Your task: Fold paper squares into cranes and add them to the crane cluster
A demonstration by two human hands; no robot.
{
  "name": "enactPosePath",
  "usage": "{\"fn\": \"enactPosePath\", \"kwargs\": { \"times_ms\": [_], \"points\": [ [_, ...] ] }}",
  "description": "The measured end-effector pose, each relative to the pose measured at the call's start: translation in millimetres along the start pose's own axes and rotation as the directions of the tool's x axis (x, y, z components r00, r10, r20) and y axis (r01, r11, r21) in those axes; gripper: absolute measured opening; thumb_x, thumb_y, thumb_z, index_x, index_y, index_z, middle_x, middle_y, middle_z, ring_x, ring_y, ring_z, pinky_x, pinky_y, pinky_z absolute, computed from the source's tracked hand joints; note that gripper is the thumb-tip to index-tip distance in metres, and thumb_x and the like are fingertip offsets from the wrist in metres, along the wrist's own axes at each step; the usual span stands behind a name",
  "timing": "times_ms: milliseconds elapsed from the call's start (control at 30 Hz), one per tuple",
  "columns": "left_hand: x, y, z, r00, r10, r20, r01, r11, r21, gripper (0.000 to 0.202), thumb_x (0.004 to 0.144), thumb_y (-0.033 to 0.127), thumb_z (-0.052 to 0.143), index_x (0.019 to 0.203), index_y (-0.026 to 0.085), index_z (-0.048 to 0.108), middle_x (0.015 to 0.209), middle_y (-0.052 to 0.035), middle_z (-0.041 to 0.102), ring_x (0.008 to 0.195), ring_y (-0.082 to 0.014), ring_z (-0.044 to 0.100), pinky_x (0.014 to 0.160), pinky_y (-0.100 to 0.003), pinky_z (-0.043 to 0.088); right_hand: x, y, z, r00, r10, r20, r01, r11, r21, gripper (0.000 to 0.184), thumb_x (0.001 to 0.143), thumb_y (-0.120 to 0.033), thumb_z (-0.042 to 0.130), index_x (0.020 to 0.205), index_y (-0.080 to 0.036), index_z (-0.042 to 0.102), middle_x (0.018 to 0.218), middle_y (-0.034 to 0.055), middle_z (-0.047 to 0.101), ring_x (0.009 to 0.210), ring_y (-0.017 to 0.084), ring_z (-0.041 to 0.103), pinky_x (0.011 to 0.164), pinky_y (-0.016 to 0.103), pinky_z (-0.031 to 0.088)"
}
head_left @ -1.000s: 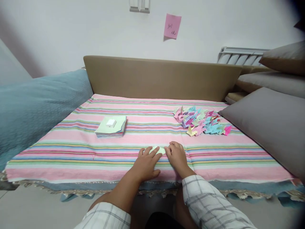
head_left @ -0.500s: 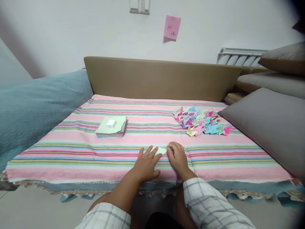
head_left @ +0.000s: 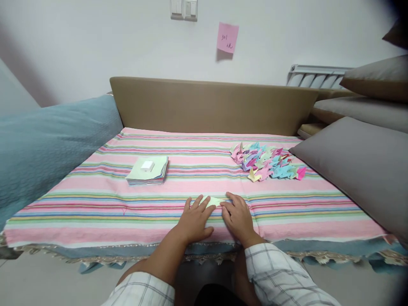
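Observation:
A small folded piece of pale green paper (head_left: pixel 213 201) lies on the striped cloth in front of me, tapering to a point at its right end. My left hand (head_left: pixel 195 219) rests flat across the paper's left part with its fingers spread, hiding that part. At the pointed end is my right hand (head_left: pixel 238 216), palm down with its fingertips apart, one above the tip and another touching near it. Beyond, to the right, lies a group of folded paper cranes (head_left: pixel 266 162) in several colours. A stack of paper sheets (head_left: pixel 159 168) sits left, topped by a small white box (head_left: pixel 147 165).
The striped cloth (head_left: pixel 89 199) covers the seat. A brown backrest (head_left: pixel 207 106) stands behind it, a blue-covered armrest (head_left: pixel 57 140) at left. Grey cushions (head_left: pixel 360 161) are piled at right. A pink note (head_left: pixel 227 37) sticks to the wall.
The fingertips of my right hand have spread apart at the paper's pointed end, where they were closer together before. My left hand stays flat on the paper. The view has shifted slightly.

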State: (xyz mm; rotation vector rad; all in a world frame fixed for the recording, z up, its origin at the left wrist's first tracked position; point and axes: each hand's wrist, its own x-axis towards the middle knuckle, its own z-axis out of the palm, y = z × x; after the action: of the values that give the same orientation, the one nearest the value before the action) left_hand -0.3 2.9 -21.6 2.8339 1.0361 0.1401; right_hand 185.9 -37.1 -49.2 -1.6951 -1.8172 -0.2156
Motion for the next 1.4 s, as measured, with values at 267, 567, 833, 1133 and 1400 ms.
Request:
{"fn": "enactPosePath", "kwargs": {
  "times_ms": [267, 567, 833, 1133, 1400],
  "points": [
    [0, 1, -1.5, 1.0, -0.006, 0.002, 0.006, 1.0, -0.022, 0.067, 0.073, 0.045, 0.058, 0.135, 0.031, 0.034, 0.15, -0.0069, 0.023, 0.137, -0.0327, 0.016, 0.106, -0.061, 0.008, 1, 1, 1, 0.999, 0.021, -0.029, -0.02, 0.999, 0.038, 0.025, 0.085, -0.021, 0.041, 0.099, -0.018, 0.062, 0.113, 0.0107, 0.057, 0.109, 0.023, 0.047, 0.095, 0.041, 0.035],
    [0, 1, 0.6, 1.0, -0.009, -0.017, 0.008, 1.0, -0.02, 0.073, 0.071, 0.043, 0.059, 0.136, 0.029, 0.03, 0.149, -0.0059, 0.025, 0.137, -0.0321, 0.017, 0.107, -0.06, 0.01, 8, -18, 4, 0.938, -0.258, 0.233, 0.243, 0.965, 0.095, 0.05, 0.088, -0.022, 0.035, 0.137, -0.015, 0.035, 0.135, 0.0092, 0.048, 0.129, 0.022, 0.036, 0.109, 0.047, 0.018],
    [-3, -2, -5.7, 0.999, -0.03, 0.012, 0.03, 0.999, -0.037, 0.075, 0.07, 0.044, 0.064, 0.137, 0.034, 0.03, 0.15, -0.0037, 0.023, 0.137, -0.0329, 0.015, 0.108, -0.059, 0.011, 11, -16, 10, 0.93, -0.203, 0.307, 0.192, 0.979, 0.066, 0.052, 0.09, -0.025, 0.032, 0.14, -0.013, 0.029, 0.137, 0.0102, 0.044, 0.127, 0.022, 0.04, 0.108, 0.047, 0.023],
    [-14, -10, -8.8, 0.996, -0.083, 0.037, 0.083, 0.997, -0.005, 0.077, 0.069, 0.049, 0.066, 0.137, 0.034, 0.032, 0.151, -0.0045, 0.02, 0.138, -0.0336, 0.013, 0.108, -0.06, 0.011, 11, -18, 8, 0.923, -0.19, 0.335, 0.177, 0.982, 0.068, 0.049, 0.09, -0.023, 0.033, 0.138, -0.014, 0.035, 0.136, 0.0084, 0.046, 0.128, 0.022, 0.038, 0.108, 0.046, 0.022],
    [-25, -16, -22.0, 0.981, -0.167, 0.097, 0.168, 0.986, -0.004, 0.075, 0.068, 0.042, 0.068, 0.136, 0.033, 0.035, 0.15, -0.0044, 0.024, 0.137, -0.033, 0.017, 0.108, -0.057, 0.016, 11, -18, 7, 0.919, -0.196, 0.341, 0.185, 0.981, 0.067, 0.048, 0.09, -0.022, 0.032, 0.137, -0.012, 0.036, 0.135, 0.0084, 0.047, 0.127, 0.023, 0.039, 0.108, 0.045, 0.023]
  ]
}}
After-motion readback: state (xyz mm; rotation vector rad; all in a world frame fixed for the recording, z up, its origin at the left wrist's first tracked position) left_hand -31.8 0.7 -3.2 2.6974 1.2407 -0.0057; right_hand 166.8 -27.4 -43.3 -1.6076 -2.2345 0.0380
